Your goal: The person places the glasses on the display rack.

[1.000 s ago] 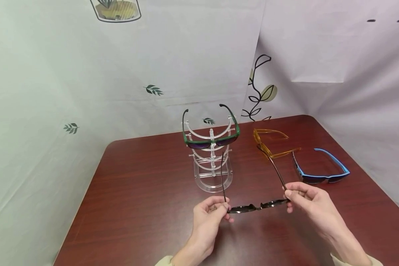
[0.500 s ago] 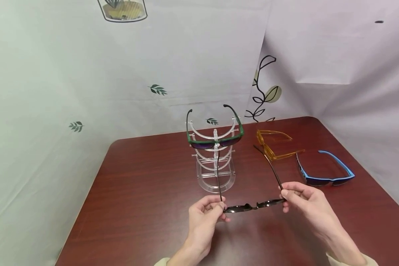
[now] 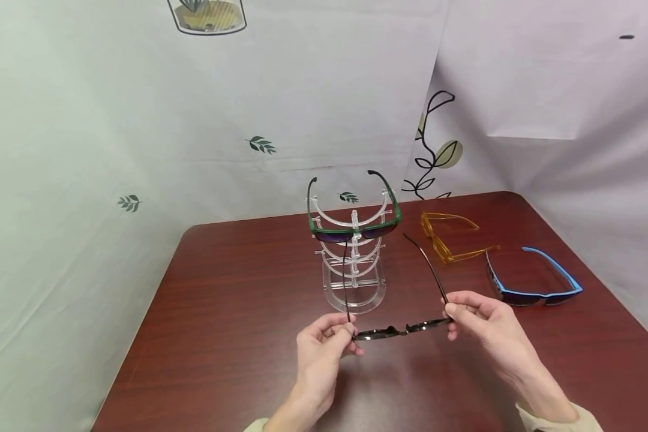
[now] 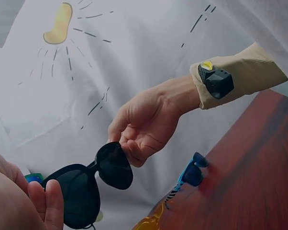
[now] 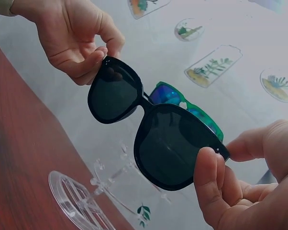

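Note:
Black sunglasses (image 3: pixel 375 333) with dark lenses are held level above the table, temples unfolded and pointing away toward the rack. My left hand (image 3: pixel 320 354) pinches their left corner, where temple meets frame. At the right corner, my right hand (image 3: pixel 488 327) pinches the frame with thumb and fingers. Both lenses of the black sunglasses (image 5: pixel 165 146) show from the front in the right wrist view. Just beyond stands a clear display rack (image 3: pixel 354 297) with several curved tiers. Green sunglasses (image 3: pixel 352 231) rest on its top tier, their temples pointing back.
Yellow-framed glasses (image 3: pixel 441 247) lie unfolded on the table right of the rack. Nearer the right edge lie blue sunglasses (image 3: pixel 542 295). The reddish-brown table (image 3: pixel 221 312) meets a printed white cloth (image 3: pixel 324 90) at its back.
Both hands have shifted left together with the black sunglasses, bringing the temples in front of the rack. The head view has turned slightly left; the other glasses stay put.

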`<state>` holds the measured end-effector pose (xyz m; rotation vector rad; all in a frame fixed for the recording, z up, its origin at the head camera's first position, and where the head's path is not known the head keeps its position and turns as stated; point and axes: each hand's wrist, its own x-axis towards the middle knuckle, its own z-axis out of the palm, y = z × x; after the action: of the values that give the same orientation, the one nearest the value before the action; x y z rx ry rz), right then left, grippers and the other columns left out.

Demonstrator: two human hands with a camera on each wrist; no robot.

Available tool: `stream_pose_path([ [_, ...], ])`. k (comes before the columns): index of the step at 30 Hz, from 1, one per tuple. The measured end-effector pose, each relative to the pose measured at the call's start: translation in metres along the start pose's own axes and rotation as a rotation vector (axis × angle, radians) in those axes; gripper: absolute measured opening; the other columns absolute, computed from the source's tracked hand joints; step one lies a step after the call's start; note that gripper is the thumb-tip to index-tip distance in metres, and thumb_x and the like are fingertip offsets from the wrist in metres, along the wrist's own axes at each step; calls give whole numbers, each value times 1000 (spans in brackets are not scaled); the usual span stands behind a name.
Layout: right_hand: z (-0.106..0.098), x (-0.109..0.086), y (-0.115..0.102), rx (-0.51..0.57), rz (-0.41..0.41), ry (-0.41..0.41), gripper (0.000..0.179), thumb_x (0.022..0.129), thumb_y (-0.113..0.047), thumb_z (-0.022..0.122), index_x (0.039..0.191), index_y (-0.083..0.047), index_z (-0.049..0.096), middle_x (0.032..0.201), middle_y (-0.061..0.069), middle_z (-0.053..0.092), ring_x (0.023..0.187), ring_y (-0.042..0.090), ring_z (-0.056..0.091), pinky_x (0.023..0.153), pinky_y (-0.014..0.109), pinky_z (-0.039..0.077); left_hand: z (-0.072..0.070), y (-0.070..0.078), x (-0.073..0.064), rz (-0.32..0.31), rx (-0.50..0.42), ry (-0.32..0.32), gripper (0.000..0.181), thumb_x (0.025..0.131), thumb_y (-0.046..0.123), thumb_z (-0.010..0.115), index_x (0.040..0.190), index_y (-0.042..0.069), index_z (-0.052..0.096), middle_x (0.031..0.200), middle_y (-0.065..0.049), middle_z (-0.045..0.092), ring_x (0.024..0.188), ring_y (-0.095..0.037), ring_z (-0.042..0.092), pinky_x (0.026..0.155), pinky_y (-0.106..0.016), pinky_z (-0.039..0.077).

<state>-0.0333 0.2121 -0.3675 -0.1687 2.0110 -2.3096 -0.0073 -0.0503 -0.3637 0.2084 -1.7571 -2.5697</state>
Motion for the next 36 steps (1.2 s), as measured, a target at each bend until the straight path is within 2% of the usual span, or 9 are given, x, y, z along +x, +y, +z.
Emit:
stream_pose_path([
  [6,6,8,1,-15,-3,4,18,96,6,59,102,-7,70,87,5,69,64,16,63,65,28,57,-4,3,4,5,-2,23,18,83,-11,64,99,-19,63,78,-12,64,56,-11,58,57,-28,59],
  [11,11,14,-1,-51,15,17,15,96,3,62,101,-9,70,87,4,68,62,17,63,68,27,56,-7,6,7,10,-8,35,15,84,-10,65,98,-15,65,78,-12,64,56,-11,57,57,-27,59],
  [19,18,22,-1,34,-19,1,14,95,7,60,101,-2,69,87,7,69,64,15,62,62,29,58,-9,10,14,13,-11,64,12,84,-11,64,96,-13,66,78,-13,64,56,-10,56,56,-26,58],
  [24,23,27,-1,36,-17,4,15,95,6,61,98,-6,71,86,6,69,65,14,62,60,29,59,-12,10,19,10,-18,75,10,84,-11,63,94,-11,66,77,-13,65,55,-10,56,56,-26,58],
  [36,29,37,1,10,-14,36,10,95,2,63,97,-5,70,85,8,68,64,13,63,61,30,60,-17,7,30,15,-15,81,11,86,-11,62,95,-13,65,77,-13,64,55,-10,55,56,-26,58],
])
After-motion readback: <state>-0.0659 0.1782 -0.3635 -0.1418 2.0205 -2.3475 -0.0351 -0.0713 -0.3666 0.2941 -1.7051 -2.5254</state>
